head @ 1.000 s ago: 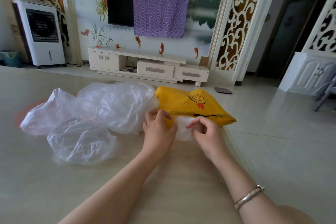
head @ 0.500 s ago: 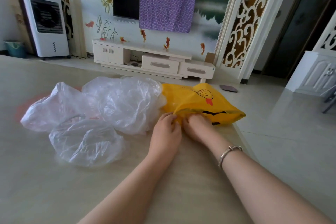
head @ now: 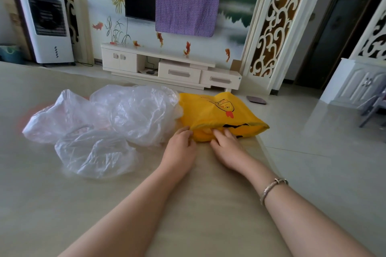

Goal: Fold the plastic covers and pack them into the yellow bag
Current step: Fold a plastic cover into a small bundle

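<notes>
The yellow bag (head: pixel 219 113) lies on the beige table (head: pixel 198 204) near its right edge, with its mouth facing me. My left hand (head: pixel 180 144) grips the left edge of the bag's mouth with curled fingers. The straight fingers of my right hand (head: pixel 226 144) reach into the mouth, their tips hidden inside. Three crumpled clear plastic covers lie to the left: one at the far left (head: pixel 62 117), a big one (head: pixel 142 112) touching the bag, and one in front (head: pixel 94 152).
The table's right edge runs just past the bag, with tiled floor beyond it. A white TV cabinet (head: pixel 167 69), a white air cooler (head: pixel 48 25) and a white cupboard (head: pixel 359 81) stand farther off. A dark flat scale (head: pixel 256 100) lies on the floor.
A second ago both hands pinched a small folded clear cover in front of the bag. It has gone into the bag's mouth and out of sight, and my hands moved forward to the opening.
</notes>
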